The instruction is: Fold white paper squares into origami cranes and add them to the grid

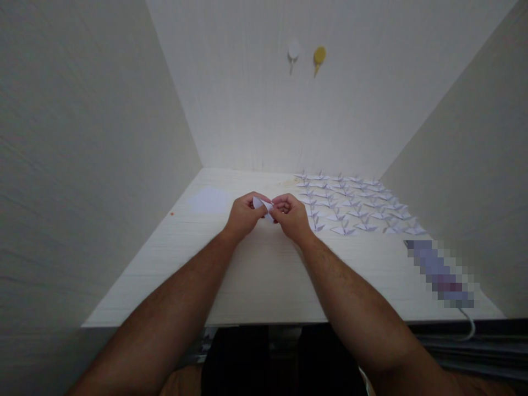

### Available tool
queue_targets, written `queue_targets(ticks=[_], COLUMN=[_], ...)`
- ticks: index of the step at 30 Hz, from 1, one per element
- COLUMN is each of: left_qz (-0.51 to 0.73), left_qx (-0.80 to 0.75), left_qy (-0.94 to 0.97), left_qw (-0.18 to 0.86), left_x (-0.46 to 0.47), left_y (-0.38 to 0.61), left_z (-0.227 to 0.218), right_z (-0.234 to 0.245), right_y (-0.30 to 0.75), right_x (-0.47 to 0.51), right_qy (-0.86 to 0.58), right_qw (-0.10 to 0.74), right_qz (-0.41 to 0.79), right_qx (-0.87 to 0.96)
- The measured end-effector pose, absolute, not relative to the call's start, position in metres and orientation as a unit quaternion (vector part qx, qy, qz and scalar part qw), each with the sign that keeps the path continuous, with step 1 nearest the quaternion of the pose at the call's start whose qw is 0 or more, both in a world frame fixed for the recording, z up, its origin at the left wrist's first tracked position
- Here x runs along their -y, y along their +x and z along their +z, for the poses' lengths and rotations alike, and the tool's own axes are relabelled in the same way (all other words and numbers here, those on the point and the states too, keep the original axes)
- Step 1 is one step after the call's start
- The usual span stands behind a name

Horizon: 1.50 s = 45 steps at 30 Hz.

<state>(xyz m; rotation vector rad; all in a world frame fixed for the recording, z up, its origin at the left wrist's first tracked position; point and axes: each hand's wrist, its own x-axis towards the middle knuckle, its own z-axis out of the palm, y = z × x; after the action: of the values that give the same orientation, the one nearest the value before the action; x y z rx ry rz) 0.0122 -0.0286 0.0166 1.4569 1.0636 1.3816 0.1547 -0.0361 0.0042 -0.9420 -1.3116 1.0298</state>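
Between my two hands, over the middle of the white table (264, 275), is a small folded piece of white paper (259, 203). My left hand (244, 215) pinches its left part, thumb on top. The fingertips of my right hand (293, 218) are closed on its right end. My fingers cover part of the paper, so its exact folds are hard to see. Just right of my right hand, several white paper cranes (344, 203) stand in rows. Left of my left hand lies a pale, flat patch of white paper (209, 200).
A blurred-out flat device (441, 272) with a white cable (469, 324) lies near the table's right front. A tiny orange bit (172, 214) is at the left edge. Walls enclose three sides; a white hook (293, 52) and a yellow hook (319, 56) are on the back one.
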Motion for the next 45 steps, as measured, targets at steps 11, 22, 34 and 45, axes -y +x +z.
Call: queue_targets(ticks=[11,22,34,45], left_qz=[0.577,0.599,0.585,0.601], left_qx=[-0.444,-0.426,-0.399,-0.325], left_qy=[0.593,0.55,0.546,0.459], left_qw=[0.344,0.397,0.448,0.568], left_x=[0.032,0.032,0.03,0.029], left_y=[0.013,0.015,0.011,0.008], left_z=[0.019,0.019,0.02,0.022], right_z=[0.005,0.006,0.011,0.015], right_y=[0.153,0.153,0.155,0.157], right_x=[0.038,0.037,0.041,0.04], right_qy=[-0.404,-0.406,-0.432,-0.446], right_qw=[0.567,0.565,0.558,0.585], right_qz=[0.435,0.439,0.427,0.414], right_qx=[0.572,0.569,0.565,0.536])
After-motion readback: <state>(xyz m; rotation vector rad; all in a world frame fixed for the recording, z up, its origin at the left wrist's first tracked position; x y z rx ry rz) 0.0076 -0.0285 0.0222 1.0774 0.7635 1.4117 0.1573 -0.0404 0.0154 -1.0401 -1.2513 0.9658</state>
